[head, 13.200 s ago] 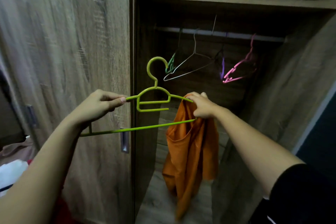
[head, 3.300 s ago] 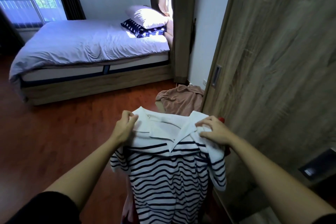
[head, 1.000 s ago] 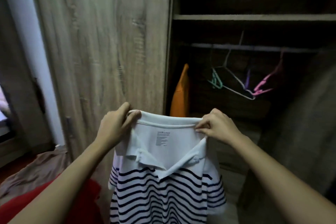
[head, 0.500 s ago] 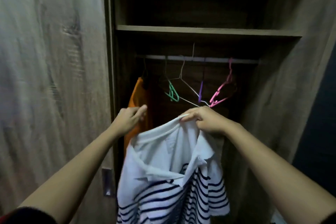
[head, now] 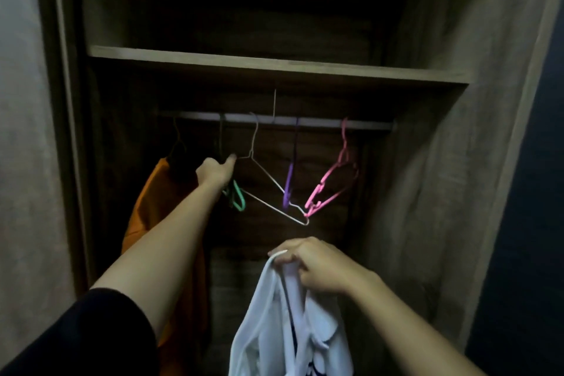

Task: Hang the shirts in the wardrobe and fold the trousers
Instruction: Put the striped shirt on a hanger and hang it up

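Note:
Inside the open wardrobe, my left hand (head: 213,172) reaches up among the hangers on the rail (head: 320,123). Its index finger stretches toward the neck of a white wire hanger (head: 268,180), and a green hanger (head: 238,198) hangs just below the hand. My right hand (head: 314,265) grips the collar of a white shirt with dark stripes (head: 274,330), which hangs down at the lower middle. At the rail's left end hangs an orange shirt (head: 146,223), partly behind my left forearm.
A purple hanger (head: 288,183) and a pink hanger (head: 332,183) hang bare right of the wire one. A wooden shelf (head: 274,65) runs above the rail. The wardrobe door (head: 24,162) stands at the left and the side wall (head: 457,162) at the right.
My left hand let go of the striped shirt and moved up into the wardrobe to the hangers. The shirt now hangs from my right hand alone, lower than before.

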`<action>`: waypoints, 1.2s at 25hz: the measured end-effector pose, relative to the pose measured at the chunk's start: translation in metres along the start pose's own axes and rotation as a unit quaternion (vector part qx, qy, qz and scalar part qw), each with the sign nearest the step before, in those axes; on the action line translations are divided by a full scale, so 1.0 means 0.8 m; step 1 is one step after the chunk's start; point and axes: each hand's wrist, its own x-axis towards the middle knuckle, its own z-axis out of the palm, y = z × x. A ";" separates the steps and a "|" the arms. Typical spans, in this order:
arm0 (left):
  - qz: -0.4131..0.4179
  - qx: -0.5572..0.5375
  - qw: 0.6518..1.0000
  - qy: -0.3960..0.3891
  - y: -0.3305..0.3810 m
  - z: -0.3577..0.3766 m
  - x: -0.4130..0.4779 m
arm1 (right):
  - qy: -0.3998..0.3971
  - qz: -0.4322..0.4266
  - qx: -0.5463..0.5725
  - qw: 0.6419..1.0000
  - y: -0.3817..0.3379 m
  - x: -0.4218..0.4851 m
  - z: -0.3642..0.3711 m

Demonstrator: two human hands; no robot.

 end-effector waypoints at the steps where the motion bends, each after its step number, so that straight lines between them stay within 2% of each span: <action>1: -0.005 0.001 1.000 -0.008 0.002 0.010 0.004 | 0.001 0.002 0.005 1.000 0.010 -0.001 0.001; 7: 0.015 -0.017 1.000 0.016 0.014 0.025 0.014 | 0.012 0.010 0.020 1.000 0.030 -0.005 0.007; 12: 0.002 -0.029 1.000 0.007 0.007 -0.003 0.009 | 0.024 0.014 0.031 0.999 0.019 0.003 0.008; 17: 0.039 0.020 0.999 -0.025 0.001 -0.057 0.024 | 0.009 -0.020 0.027 0.999 -0.009 0.009 0.010; 22: 0.046 0.032 0.998 -0.025 0.017 -0.057 0.018 | 0.033 -0.030 0.034 0.998 -0.027 0.006 0.002; 28: 0.041 -0.051 0.998 -0.020 -0.001 -0.067 -0.030 | 0.042 -0.008 0.039 0.998 -0.034 0.008 0.012; 30: 0.067 -0.057 0.996 -0.013 -0.019 -0.087 -0.062 | 0.024 -0.007 0.038 0.999 -0.035 0.012 0.020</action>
